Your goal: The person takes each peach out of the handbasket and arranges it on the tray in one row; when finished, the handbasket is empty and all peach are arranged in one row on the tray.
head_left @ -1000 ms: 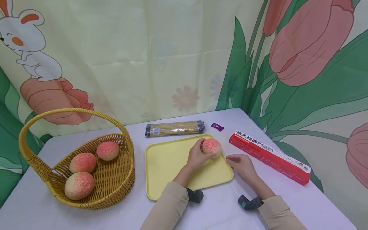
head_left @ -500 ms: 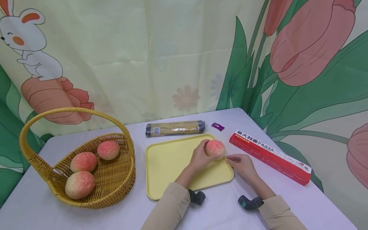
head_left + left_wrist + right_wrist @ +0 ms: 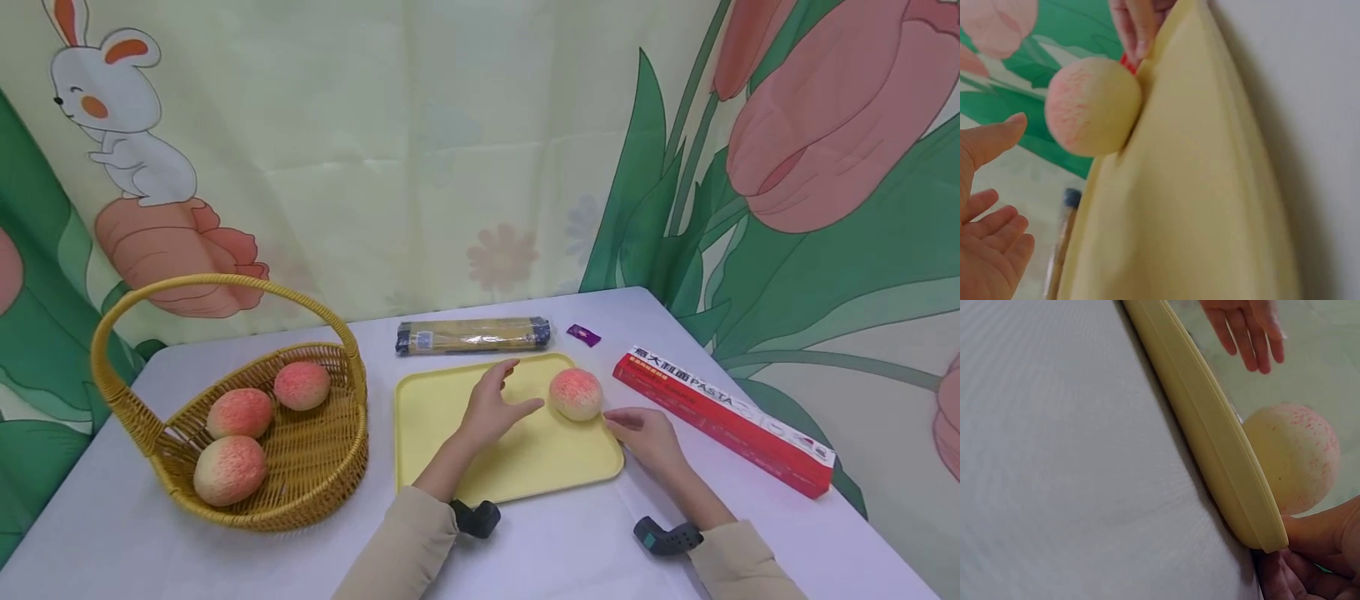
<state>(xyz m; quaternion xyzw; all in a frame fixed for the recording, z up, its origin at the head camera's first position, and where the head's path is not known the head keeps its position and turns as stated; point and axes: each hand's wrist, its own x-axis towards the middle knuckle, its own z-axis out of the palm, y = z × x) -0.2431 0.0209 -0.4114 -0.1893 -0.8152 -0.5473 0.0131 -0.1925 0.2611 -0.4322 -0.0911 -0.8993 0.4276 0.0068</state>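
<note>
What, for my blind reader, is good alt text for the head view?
A person's left hand is near, but not touching, a peach-like fruit on a yellow tray; the right hand grips the tray's right edge. A wicker basket with three similar fruits stands at left.

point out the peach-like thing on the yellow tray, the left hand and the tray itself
Peach-like thing [image 3: 576, 394]: head view, its visible middle
Left hand [image 3: 487, 414]: head view, middle of the hand
Yellow tray [image 3: 433, 408]: head view, bare flat surface
</note>
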